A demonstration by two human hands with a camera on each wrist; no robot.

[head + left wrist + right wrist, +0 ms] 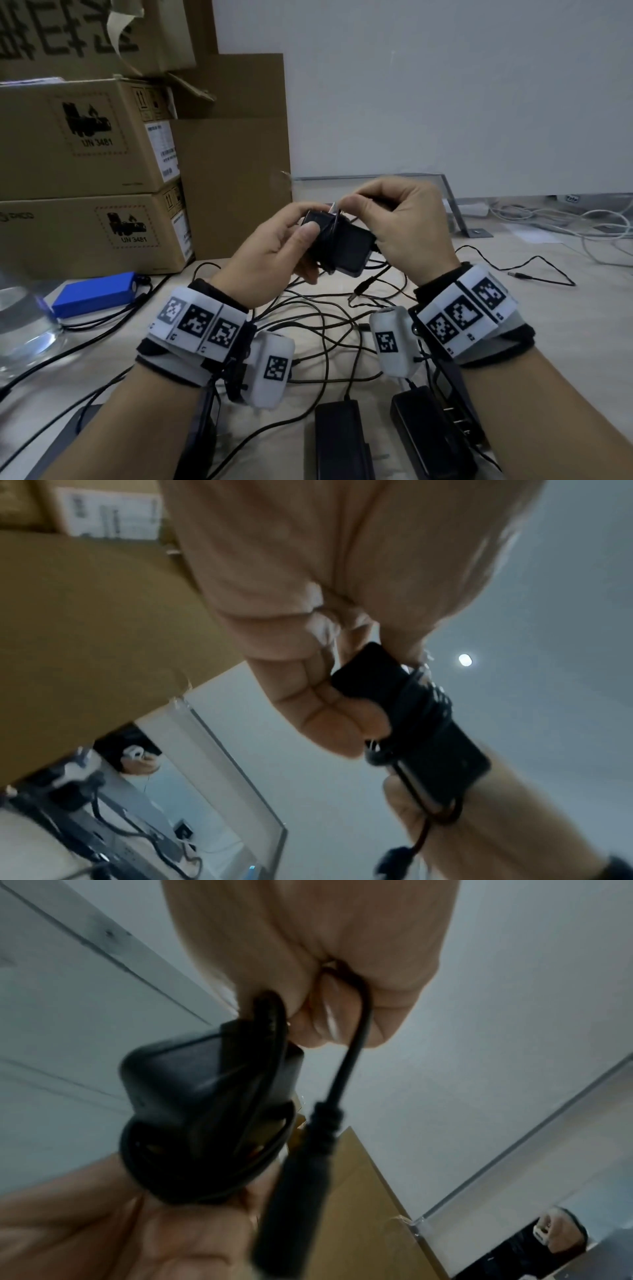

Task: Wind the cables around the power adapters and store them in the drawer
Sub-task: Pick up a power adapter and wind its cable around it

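The person holds a small black power adapter (337, 248) in the air above the table (513, 308), between both hands. It is a smooth, matte plastic block with rounded corners, and several turns of thin black rubbery cable (334, 224) already cross its middle. The left hand (274, 253) grips the block, thumb flat on its top face and fingers curled underneath. The right hand (397, 222) is closed in a pinch on the cable just above the adapter, fingertips pressed together on the cord; from the right wrist view the cord loops out of that pinch and ends in a ribbed strain relief and a round barrel plug (294, 1199).

Below the hands, the pale wood-grain table carries a loose tangle of thin black cords (325, 329); I cannot count them apart. Two more adapters lie at the near edge, both long black rectangular bricks: one (340, 442) in the middle, one (428, 435) just right of it. A glossy blue rectangular pack (96, 294) sits to the left, beside a clear plastic bottle (20, 318). Two brown corrugated cardboard boxes (85, 178) with printed hazard labels are stacked at the left, with flat cardboard sheets standing behind them. White cables (565, 222) trail along the far right by the wall.
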